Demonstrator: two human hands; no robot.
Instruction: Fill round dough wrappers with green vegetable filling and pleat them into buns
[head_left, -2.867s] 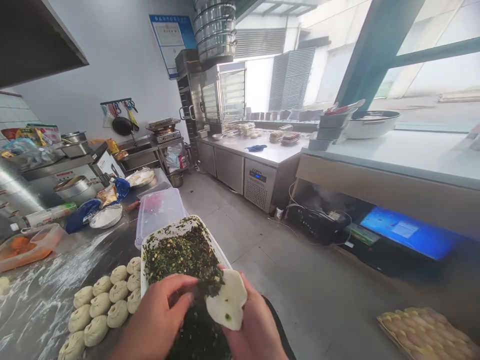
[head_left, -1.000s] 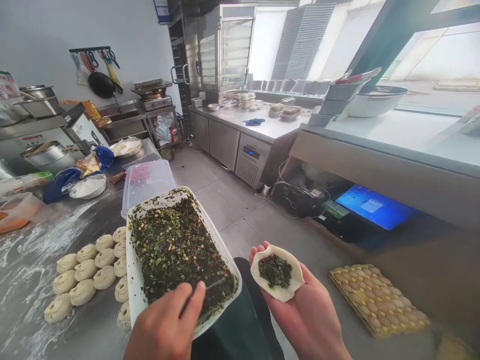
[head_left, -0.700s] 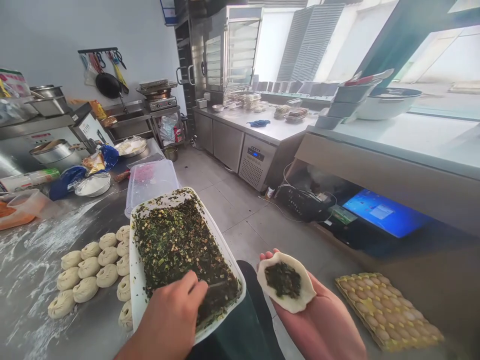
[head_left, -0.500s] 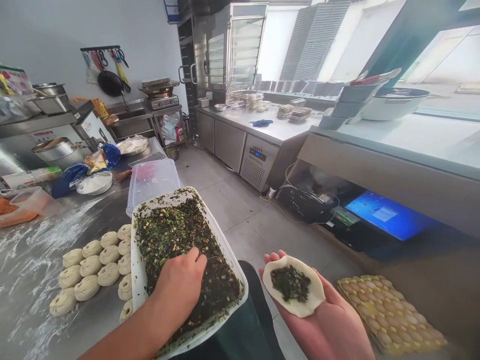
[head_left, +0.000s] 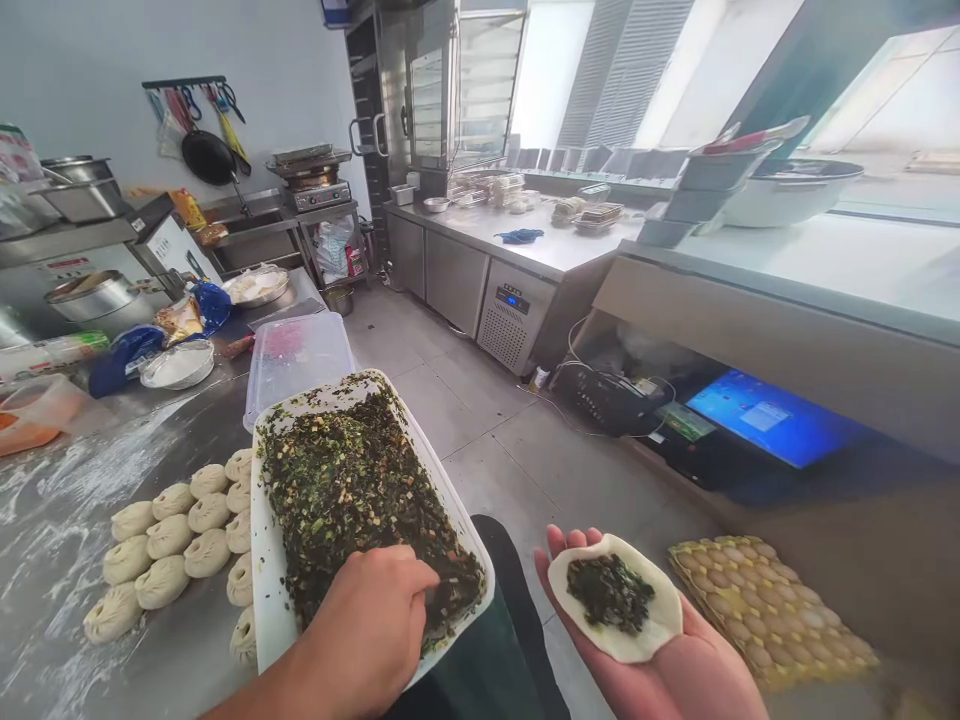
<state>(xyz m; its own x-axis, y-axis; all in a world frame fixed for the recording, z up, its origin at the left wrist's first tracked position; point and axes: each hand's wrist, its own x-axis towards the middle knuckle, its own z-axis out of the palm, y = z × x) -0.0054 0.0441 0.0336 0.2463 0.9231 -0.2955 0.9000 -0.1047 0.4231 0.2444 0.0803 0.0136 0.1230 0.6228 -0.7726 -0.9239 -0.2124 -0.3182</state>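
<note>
A white tub (head_left: 268, 545) of chopped dark green filling (head_left: 352, 480) with small pale cubes stands in front of me. My left hand (head_left: 375, 615) is over its near part, knuckles up, with curled fingers closed together low at the filling. Whatever the fingers grip is hidden. My right hand (head_left: 667, 665) is palm up to the right of the tub, cupped under a round dough wrapper (head_left: 664, 625). A mound of green filling (head_left: 611, 592) lies in the middle of the wrapper. Left of the tub, pleated buns (head_left: 169, 535) sit in rows on the floured table (head_left: 45, 560).
A translucent lid (head_left: 300, 350) lies beyond the tub. A bowl of flour (head_left: 178, 366) and an orange-filled container (head_left: 34, 415) stand at the left. Trays of eggs (head_left: 772, 610) sit low at the right. Past the floor (head_left: 480, 450) is a steel counter (head_left: 465, 230).
My left hand has shifted right and down within the tub. My right hand, with the filled wrapper, has moved slightly right and down. The view has turned a little.
</note>
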